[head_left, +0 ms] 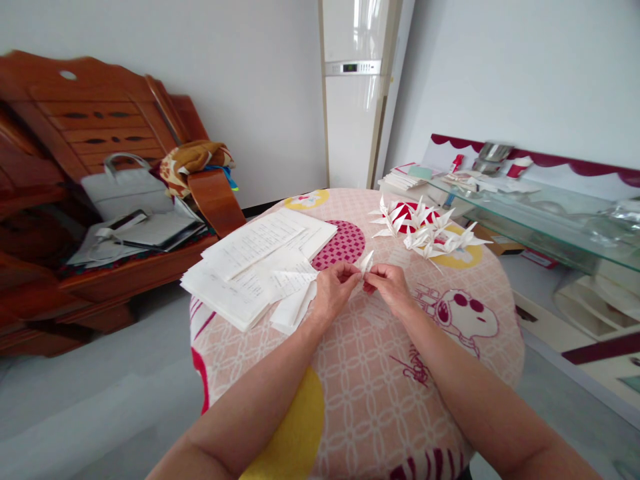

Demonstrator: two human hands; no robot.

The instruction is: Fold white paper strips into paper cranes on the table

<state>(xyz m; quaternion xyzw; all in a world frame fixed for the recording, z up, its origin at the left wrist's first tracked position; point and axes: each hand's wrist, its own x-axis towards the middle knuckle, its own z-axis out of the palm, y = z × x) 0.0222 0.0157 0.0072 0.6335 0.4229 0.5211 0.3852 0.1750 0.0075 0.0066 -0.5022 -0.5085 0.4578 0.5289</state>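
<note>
Between my two hands, above the middle of the table, is a small folded white paper (pixel 367 261) with a pointed tip standing up. My left hand (pixel 337 287) pinches its left side between thumb and fingers. From the right, my right hand (pixel 388 285) pinches the same piece, fingertips close to the left ones. The fingers cover its lower part. Left of my hands lie a stack of printed paper sheets (pixel 240 260) and some folded white paper strips (pixel 293 310). A cluster of folded paper cranes (pixel 425 230) sits beyond my right hand.
A patterned cloth covers the round table (pixel 360 373). At left stands a wooden bench (pixel 100 113) with a grey bag (pixel 117 180) and papers. On the right is a glass-topped shelf (pixel 540 213) holding small items. A tall white cabinet-like unit (pixel 353 120) stands behind.
</note>
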